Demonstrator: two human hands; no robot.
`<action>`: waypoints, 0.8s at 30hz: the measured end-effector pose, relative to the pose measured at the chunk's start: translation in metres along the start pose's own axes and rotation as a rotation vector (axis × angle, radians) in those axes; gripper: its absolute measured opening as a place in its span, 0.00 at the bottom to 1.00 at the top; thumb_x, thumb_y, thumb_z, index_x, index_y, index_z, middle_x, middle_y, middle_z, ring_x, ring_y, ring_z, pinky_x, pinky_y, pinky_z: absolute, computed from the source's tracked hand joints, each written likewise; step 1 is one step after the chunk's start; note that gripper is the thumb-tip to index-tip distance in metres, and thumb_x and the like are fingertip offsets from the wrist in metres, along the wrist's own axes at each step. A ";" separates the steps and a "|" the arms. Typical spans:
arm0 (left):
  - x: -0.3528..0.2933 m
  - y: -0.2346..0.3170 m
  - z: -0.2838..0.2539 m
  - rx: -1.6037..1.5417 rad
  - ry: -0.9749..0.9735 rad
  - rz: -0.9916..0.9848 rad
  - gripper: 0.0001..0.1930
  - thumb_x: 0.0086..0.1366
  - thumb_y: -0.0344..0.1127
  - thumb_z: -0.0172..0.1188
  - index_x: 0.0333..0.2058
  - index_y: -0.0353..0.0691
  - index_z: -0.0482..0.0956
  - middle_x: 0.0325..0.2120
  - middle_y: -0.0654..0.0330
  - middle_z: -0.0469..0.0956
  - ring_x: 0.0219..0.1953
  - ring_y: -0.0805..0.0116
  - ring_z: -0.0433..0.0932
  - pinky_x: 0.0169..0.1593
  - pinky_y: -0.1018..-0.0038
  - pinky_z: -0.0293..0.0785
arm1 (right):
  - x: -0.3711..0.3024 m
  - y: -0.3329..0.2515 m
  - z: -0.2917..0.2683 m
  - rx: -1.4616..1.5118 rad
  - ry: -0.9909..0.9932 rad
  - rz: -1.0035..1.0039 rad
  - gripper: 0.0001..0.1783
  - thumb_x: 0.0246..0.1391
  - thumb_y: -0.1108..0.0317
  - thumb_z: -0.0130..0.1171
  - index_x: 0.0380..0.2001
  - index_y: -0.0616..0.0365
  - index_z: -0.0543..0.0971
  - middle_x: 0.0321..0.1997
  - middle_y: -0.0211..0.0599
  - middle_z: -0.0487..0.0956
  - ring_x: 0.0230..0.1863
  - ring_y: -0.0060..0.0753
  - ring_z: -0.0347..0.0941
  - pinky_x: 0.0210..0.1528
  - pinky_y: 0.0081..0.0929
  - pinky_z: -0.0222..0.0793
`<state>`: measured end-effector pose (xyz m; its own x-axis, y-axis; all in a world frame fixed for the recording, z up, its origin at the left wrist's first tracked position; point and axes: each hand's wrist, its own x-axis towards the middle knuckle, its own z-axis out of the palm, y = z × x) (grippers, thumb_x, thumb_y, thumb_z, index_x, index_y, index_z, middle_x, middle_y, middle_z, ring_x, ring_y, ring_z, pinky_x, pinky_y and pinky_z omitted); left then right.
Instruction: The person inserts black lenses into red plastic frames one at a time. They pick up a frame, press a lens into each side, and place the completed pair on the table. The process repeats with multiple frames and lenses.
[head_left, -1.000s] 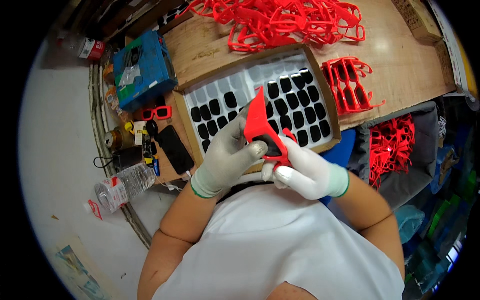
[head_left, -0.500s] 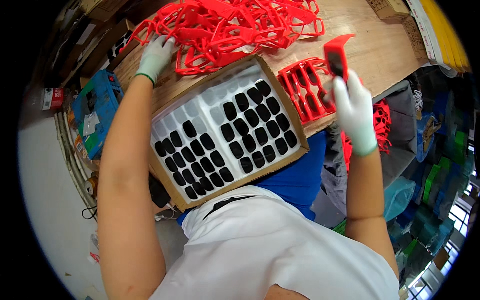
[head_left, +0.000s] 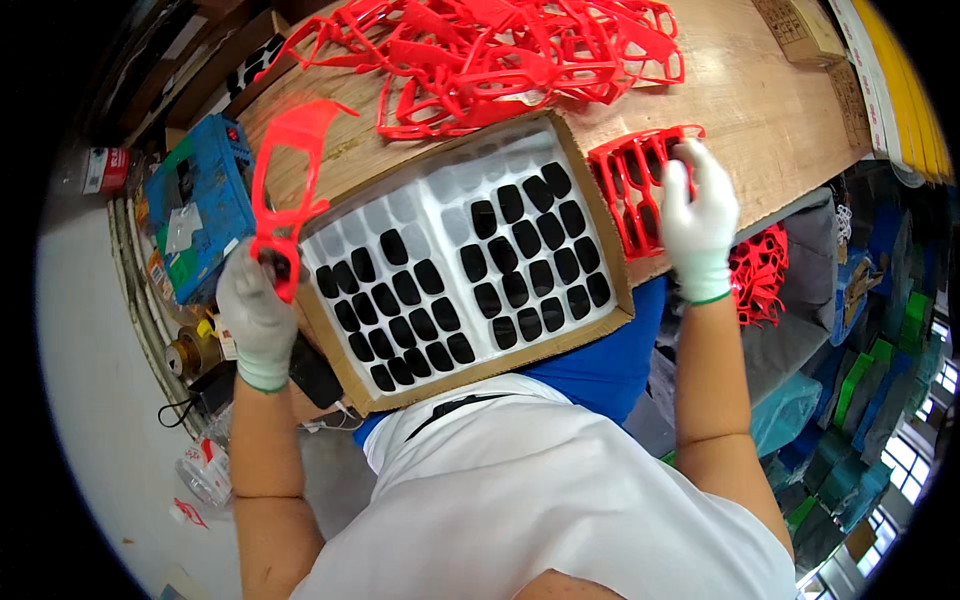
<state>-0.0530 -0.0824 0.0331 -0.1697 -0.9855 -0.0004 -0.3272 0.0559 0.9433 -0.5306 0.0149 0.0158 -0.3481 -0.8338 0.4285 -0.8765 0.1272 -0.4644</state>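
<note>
My left hand (head_left: 258,318), in a white glove, is closed on one end of a red glasses frame (head_left: 264,190). The frame stands up beside the carton's left side, its large opening bare. My right hand (head_left: 702,215), also gloved, is at the right end of a row of red sunglasses (head_left: 628,190) with dark lenses; its thumb and fingers are around the endmost pair. Between my hands, close to my body, lies an open cardboard carton (head_left: 490,362). Its white tray holds many black lenses (head_left: 422,322) in two blocks, with bare pockets along the far side.
A tangled heap of red glasses frames (head_left: 520,55) covers the far part of the wooden table (head_left: 770,130). More red frames (head_left: 762,275) lie below the table's right edge. A blue box (head_left: 205,205) stands at the left, and small cartons (head_left: 800,30) at the far right.
My left hand has come back from the heap toward me, bringing a red glasses frame. My right hand has lowered the lensed sunglasses onto the right end of the row.
</note>
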 end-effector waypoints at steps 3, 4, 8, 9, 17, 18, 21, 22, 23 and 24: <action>-0.028 0.026 0.028 -0.262 0.175 -0.191 0.08 0.59 0.30 0.65 0.37 0.41 0.79 0.30 0.60 0.80 0.30 0.63 0.80 0.34 0.71 0.75 | -0.016 -0.080 0.035 0.266 -0.291 -0.201 0.15 0.55 0.65 0.60 0.42 0.63 0.79 0.39 0.50 0.80 0.41 0.52 0.77 0.47 0.43 0.73; -0.037 0.034 0.043 -0.321 0.224 -0.237 0.07 0.57 0.30 0.67 0.35 0.42 0.80 0.28 0.59 0.80 0.29 0.61 0.79 0.32 0.70 0.75 | -0.026 -0.100 0.052 0.171 -0.417 -0.209 0.16 0.54 0.64 0.60 0.43 0.62 0.78 0.41 0.50 0.80 0.43 0.51 0.77 0.46 0.43 0.73; -0.073 0.056 0.072 -0.337 0.159 -0.213 0.06 0.57 0.28 0.62 0.34 0.36 0.79 0.25 0.56 0.80 0.25 0.65 0.79 0.35 0.68 0.77 | -0.042 -0.141 0.100 -0.265 -0.714 -0.015 0.23 0.48 0.60 0.65 0.47 0.60 0.76 0.48 0.48 0.75 0.49 0.52 0.74 0.50 0.43 0.74; -0.080 0.059 0.072 -0.317 0.139 -0.192 0.06 0.58 0.27 0.60 0.35 0.33 0.79 0.27 0.56 0.81 0.26 0.66 0.80 0.38 0.68 0.78 | -0.043 -0.141 0.106 -0.323 -0.736 0.006 0.22 0.48 0.60 0.65 0.45 0.60 0.77 0.49 0.48 0.74 0.50 0.52 0.73 0.51 0.43 0.74; -0.117 0.073 0.083 -0.426 0.131 -0.127 0.05 0.67 0.30 0.58 0.37 0.35 0.77 0.34 0.54 0.84 0.33 0.69 0.81 0.37 0.71 0.79 | -0.039 -0.129 0.078 0.191 -0.722 0.021 0.11 0.50 0.67 0.65 0.36 0.61 0.78 0.32 0.50 0.80 0.38 0.51 0.79 0.42 0.41 0.74; -0.120 0.068 0.083 -0.447 0.098 -0.133 0.06 0.69 0.31 0.57 0.39 0.36 0.77 0.35 0.53 0.84 0.36 0.69 0.81 0.40 0.69 0.79 | -0.044 -0.134 0.056 0.388 -0.611 -0.039 0.10 0.50 0.69 0.66 0.31 0.62 0.78 0.27 0.50 0.80 0.32 0.51 0.79 0.37 0.40 0.74; -0.123 0.076 0.094 -0.582 0.036 -0.137 0.08 0.72 0.33 0.53 0.41 0.36 0.77 0.37 0.53 0.83 0.43 0.67 0.80 0.46 0.65 0.78 | -0.064 -0.155 -0.025 0.751 -0.578 0.049 0.08 0.51 0.75 0.66 0.35 0.64 0.79 0.25 0.31 0.78 0.27 0.15 0.75 0.31 0.20 0.71; -0.123 0.082 0.099 -0.650 -0.042 -0.231 0.06 0.66 0.27 0.57 0.40 0.37 0.78 0.42 0.52 0.82 0.43 0.62 0.80 0.49 0.65 0.77 | -0.079 -0.159 -0.042 0.902 -0.568 0.142 0.08 0.52 0.76 0.66 0.36 0.65 0.80 0.28 0.31 0.79 0.28 0.15 0.75 0.32 0.19 0.72; -0.124 0.085 0.109 -0.488 -0.089 -0.168 0.09 0.58 0.25 0.60 0.39 0.38 0.78 0.42 0.52 0.81 0.42 0.59 0.80 0.47 0.64 0.78 | -0.090 -0.160 -0.051 1.051 -0.555 0.241 0.09 0.53 0.77 0.66 0.37 0.67 0.80 0.31 0.31 0.80 0.29 0.15 0.75 0.33 0.18 0.73; -0.124 0.089 0.119 -0.328 -0.122 -0.094 0.14 0.50 0.23 0.63 0.38 0.39 0.79 0.42 0.51 0.80 0.40 0.56 0.80 0.46 0.64 0.78 | -0.095 -0.158 -0.055 1.052 -0.469 0.213 0.09 0.53 0.78 0.66 0.38 0.67 0.80 0.33 0.32 0.81 0.31 0.16 0.76 0.34 0.18 0.74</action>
<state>-0.1717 0.0639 0.0774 -0.2693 -0.9564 -0.1131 -0.0343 -0.1078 0.9936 -0.3770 0.1030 0.0911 -0.1049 -0.9937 0.0388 -0.0320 -0.0356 -0.9989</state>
